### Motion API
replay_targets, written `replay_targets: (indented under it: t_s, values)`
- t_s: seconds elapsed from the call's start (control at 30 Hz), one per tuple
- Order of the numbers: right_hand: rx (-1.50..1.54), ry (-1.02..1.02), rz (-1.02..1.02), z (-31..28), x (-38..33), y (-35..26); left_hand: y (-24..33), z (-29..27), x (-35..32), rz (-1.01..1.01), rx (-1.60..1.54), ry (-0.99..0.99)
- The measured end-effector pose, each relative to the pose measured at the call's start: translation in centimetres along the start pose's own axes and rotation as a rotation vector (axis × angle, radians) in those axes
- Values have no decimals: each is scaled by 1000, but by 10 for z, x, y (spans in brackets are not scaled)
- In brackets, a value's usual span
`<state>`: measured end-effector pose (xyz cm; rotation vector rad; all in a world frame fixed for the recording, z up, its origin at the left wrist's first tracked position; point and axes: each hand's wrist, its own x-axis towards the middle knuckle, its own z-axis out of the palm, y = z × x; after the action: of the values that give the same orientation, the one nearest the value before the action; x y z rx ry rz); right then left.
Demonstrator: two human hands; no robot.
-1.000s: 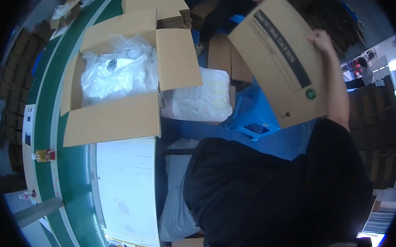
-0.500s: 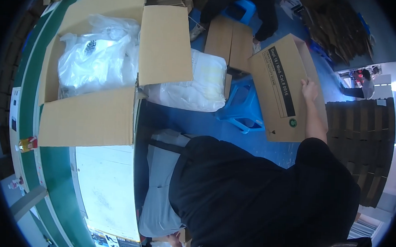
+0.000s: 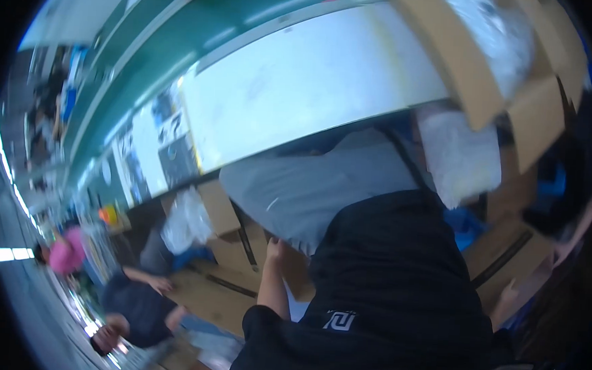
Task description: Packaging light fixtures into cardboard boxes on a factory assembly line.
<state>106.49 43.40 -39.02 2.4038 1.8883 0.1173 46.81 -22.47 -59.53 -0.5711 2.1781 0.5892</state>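
My left hand (image 3: 276,248) is closed at the edge of an open cardboard box (image 3: 297,273), low beside my grey trousers; blur softens its fingers. My right hand (image 3: 504,301) grips the side of a cardboard carton (image 3: 512,255) at the right, and part of that hand is hidden in shadow. A white wrapped bundle (image 3: 461,160) hangs by the worktable's edge. Above it stands an open cardboard box (image 3: 453,52), with clear plastic packaging (image 3: 501,35) inside.
A white worktable top (image 3: 301,78) runs along a green conveyor (image 3: 244,15). On the left, a person (image 3: 139,304) in dark clothing reaches toward a large carton (image 3: 220,295). Clear plastic bags (image 3: 188,221) lie near it. A blue stool (image 3: 464,229) stands at the right.
My view has swung left, bringing a co-worker and more cartons into sight. The open box with plastic has shifted to the upper right. My right hand stays on its carton.
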Motion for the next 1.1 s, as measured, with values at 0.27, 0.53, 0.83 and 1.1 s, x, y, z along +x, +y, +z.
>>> replay_targets:
  t_s: [0.27,0.53,0.83,1.1]
  values:
    - [17,-414,-573,-3,110,-168,-70,97,8,-138,-157,-15]
    - [-66,-721,-297,-72,65,-303,-55,155,81,123,-326,-56]
    - [-87,-857,-757,-141,-69,-410,-66,205,160,80,551,-450]
    - [-41,-823,-999,-158,-107,-448,-39,185,73,-210,107,-136]
